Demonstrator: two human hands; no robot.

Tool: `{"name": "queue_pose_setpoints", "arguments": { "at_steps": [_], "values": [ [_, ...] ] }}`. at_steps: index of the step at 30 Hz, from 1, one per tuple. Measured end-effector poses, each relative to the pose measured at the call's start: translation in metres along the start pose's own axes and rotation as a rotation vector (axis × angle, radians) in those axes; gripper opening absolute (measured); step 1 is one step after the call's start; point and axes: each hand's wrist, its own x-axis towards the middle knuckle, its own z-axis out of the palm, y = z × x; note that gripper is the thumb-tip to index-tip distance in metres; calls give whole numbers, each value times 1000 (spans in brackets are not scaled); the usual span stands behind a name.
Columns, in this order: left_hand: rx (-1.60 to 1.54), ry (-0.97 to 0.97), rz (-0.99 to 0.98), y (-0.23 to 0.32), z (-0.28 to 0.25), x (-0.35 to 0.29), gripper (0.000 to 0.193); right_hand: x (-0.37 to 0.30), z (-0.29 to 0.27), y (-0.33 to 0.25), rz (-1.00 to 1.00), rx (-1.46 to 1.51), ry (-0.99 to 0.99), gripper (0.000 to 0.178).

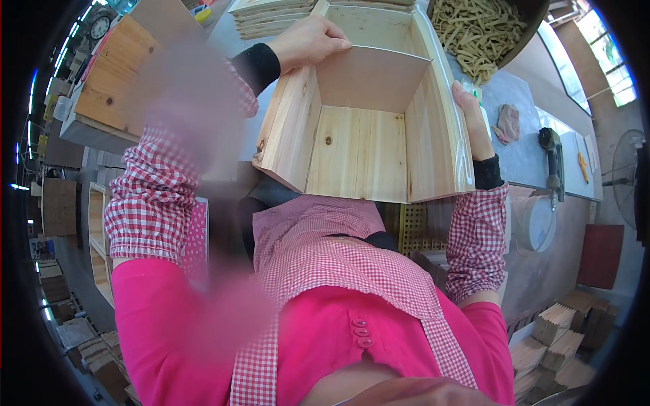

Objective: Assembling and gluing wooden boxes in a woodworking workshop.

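Note:
An open wooden box (357, 150) of pale, knotty boards is tilted toward me above my lap. Across its inside stands a thin brown divider panel (369, 76). At the panel's upper left corner, the fingers of my left hand (313, 44) are closed on its top edge, with the wrist over the box's left wall. My right hand (472, 120) grips the outer side of the right wall; the thumb shows near the wall's edge, and the other fingers are mostly hidden. A shiny clear film or strip runs along that right wall.
Stacked wooden boards (271, 17) lie behind the box. A round container of pale green strips (477, 30) stands at the far right. Further right are a crumpled cloth (508, 124), a nail gun (552, 159), a yellow-orange tool (582, 167) and a white bucket (536, 223).

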Motion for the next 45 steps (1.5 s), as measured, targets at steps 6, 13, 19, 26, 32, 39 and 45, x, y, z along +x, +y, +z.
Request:
{"name": "queue_pose_setpoints", "arguments": {
  "at_steps": [6, 13, 19, 26, 32, 39, 45],
  "values": [
    [8, -36, -62, 9, 1, -3, 26, 5, 2, 3, 56, 122, 39, 47],
    [-33, 13, 95, 28, -12, -28, 29, 0, 13, -9, 106, 223, 92, 43],
    [68, 4, -71, 22, -10, -14, 29, -16, 36, -31, 210, 439, 90, 38],
    [-5, -92, 8, 6, -4, -10, 29, -6, 20, -24, 147, 272, 28, 41],
    [68, -51, 2, 13, -15, -10, 29, -5, 8, -10, 169, 231, 36, 40],
    [86, -91, -23, 18, -17, -12, 29, -5, 13, -19, 157, 247, -18, 43],
    [111, -11, -56, 17, -12, -12, 29, -7, 23, -23, 178, 243, 68, 36]
  ]
}}
